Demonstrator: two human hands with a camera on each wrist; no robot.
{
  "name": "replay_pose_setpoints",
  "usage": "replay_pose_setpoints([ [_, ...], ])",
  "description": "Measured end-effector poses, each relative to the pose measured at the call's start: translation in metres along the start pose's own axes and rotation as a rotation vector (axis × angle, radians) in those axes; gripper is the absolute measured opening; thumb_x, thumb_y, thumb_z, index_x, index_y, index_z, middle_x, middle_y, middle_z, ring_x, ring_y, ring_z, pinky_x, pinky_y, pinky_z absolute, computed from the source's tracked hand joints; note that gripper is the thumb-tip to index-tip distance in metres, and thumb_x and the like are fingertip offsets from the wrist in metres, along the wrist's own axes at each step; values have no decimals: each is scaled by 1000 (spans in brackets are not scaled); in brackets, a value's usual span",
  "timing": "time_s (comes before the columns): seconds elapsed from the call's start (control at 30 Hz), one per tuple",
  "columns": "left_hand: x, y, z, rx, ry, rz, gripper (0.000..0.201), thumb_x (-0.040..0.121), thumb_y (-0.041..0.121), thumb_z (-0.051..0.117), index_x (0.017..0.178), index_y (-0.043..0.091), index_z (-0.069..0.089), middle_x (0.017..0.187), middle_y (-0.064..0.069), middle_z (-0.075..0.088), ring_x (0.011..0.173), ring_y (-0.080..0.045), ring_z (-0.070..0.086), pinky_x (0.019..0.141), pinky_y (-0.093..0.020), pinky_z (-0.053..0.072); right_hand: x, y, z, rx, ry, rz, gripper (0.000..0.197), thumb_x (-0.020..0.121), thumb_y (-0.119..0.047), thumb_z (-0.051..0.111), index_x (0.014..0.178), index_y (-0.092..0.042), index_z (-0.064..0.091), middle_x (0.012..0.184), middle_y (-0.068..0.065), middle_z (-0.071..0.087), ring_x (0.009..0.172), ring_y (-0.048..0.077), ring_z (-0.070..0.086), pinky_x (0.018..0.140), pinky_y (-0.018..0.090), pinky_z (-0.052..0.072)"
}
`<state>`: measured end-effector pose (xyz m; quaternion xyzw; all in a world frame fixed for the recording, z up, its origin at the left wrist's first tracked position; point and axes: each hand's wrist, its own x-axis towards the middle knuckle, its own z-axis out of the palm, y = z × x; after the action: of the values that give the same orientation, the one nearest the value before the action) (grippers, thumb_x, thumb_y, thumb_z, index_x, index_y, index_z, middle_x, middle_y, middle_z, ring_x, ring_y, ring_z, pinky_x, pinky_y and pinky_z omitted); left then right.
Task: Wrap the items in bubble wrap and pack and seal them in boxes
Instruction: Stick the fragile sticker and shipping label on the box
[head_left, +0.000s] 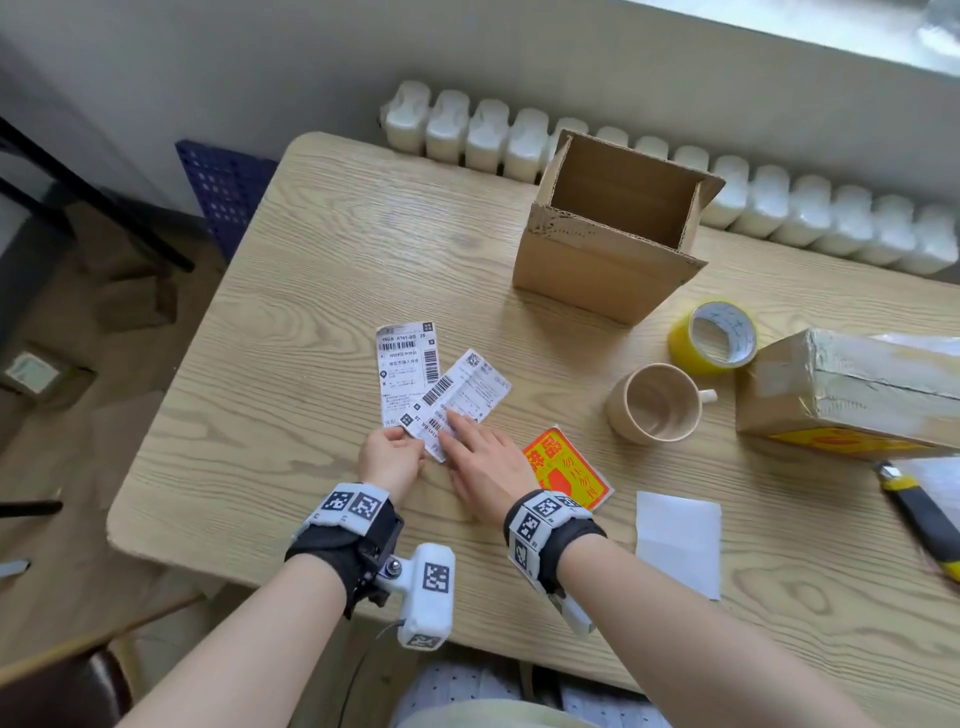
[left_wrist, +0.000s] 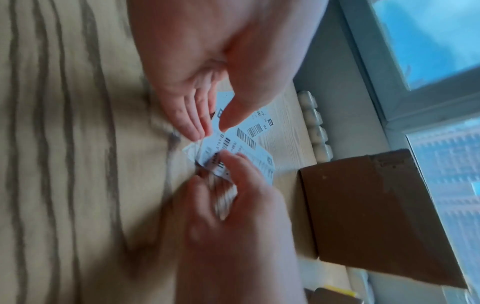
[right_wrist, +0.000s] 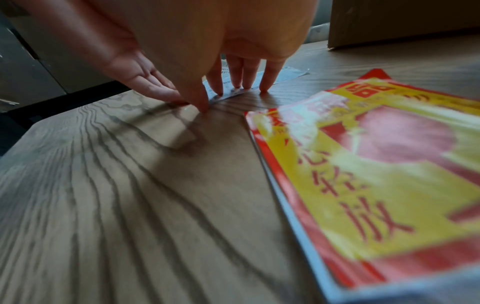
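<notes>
Two white shipping labels (head_left: 434, 384) lie overlapped on the wooden table (head_left: 291, 291), printed with barcodes. The left hand (head_left: 390, 457) pinches the near corner of the labels between thumb and fingers, while the right hand (head_left: 485, 462) lies flat with straight fingers pressing the upper label down; the left wrist view is blurred, so which label the left hand grips is hard to tell. Just right of the right hand is a red and yellow sticker (head_left: 569, 467), and near it a plain white sheet (head_left: 678, 540). Farther back stands an open cardboard box (head_left: 613, 228), upright. A beige mug (head_left: 657, 402) sits beside a yellow tape roll (head_left: 711, 338), next to a taped parcel (head_left: 852, 389) and a utility knife (head_left: 919, 517)
</notes>
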<state>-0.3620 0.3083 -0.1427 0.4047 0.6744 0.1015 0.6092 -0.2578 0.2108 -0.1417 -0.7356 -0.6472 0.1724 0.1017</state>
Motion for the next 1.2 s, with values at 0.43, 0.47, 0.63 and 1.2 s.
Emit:
replay_pose_setpoints([
  [0.43, -20, 4, 17, 302, 229, 94, 35, 75, 9, 74, 106, 3, 58, 102, -8, 64, 95, -23, 60, 83, -26, 42, -38, 14, -6, 173, -75, 9, 50, 78, -9, 61, 127, -7, 56, 141, 15, 48, 123, 33, 52, 100, 43, 42],
  [0.47, -20, 4, 19, 330, 228, 127, 39, 73, 10, 76, 107, 4, 56, 105, -10, 64, 98, -25, 60, 86, -29, 43, -40, 15, -6, 172, -78, 10, 50, 78, -10, 61, 127, -7, 56, 142, 14, 47, 124, 32, 51, 101, 42, 41],
  [0.63, -30, -2, 26, 687, 150, 397, 44, 72, 17, 78, 110, 11, 56, 115, -11, 51, 112, -27, 48, 97, -32, 37, -53, 24, -5, 138, -71, -20, 43, 86, -20, 49, 127, -10, 57, 141, 8, 50, 125, 27, 52, 102, 40, 42],
  [1.2, -19, 44, 52, 1223, -155, 698, 25, 86, 25, 60, 111, 20, 55, 129, -4, 41, 122, -22, 33, 100, -36, 34, -60, 45, -16, 29, -127, -345, 31, 75, -12, 59, 102, -2, 69, 121, 13, 64, 114, 31, 60, 95, 42, 50],
])
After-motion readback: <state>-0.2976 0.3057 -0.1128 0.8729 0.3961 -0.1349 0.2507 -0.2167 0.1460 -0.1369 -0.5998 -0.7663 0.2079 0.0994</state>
